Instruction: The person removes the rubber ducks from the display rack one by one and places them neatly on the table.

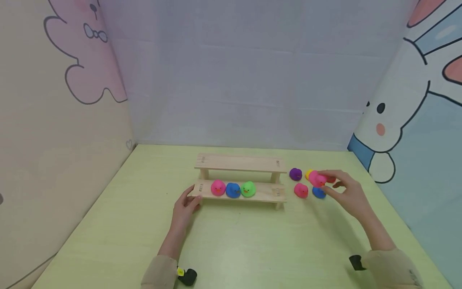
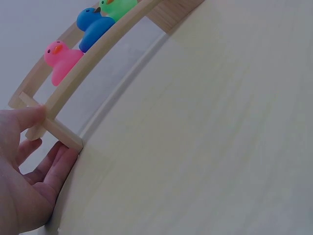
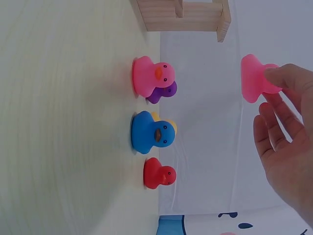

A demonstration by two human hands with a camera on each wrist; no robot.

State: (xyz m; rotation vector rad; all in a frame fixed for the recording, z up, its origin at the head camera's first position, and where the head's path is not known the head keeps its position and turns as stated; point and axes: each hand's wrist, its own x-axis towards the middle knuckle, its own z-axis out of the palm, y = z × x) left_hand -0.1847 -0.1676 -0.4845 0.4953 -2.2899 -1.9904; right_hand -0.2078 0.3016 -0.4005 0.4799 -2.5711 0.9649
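Observation:
My left hand [image 1: 183,210] grips the left end of a two-tier wooden shelf [image 1: 265,192], thumb on the lower board and fingers by its leg [image 2: 67,134]. On that lower board sit a pink rubber duck [image 1: 218,188], a blue rubber duck [image 1: 233,190] and a green rubber duck [image 1: 248,189], side by side. To the right of the shelf, my right hand [image 1: 350,194] pinches another pink rubber duck [image 3: 251,81] between thumb and fingers, raised above the table.
Right of the shelf, on the table [image 1: 238,245], stand a purple duck [image 1: 295,174], a pink duck [image 3: 146,78], a blue duck [image 3: 146,133], a red duck [image 3: 156,174] and a partly hidden yellow duck [image 1: 308,174]. The upper board [image 1: 240,162] lies behind the lower one.

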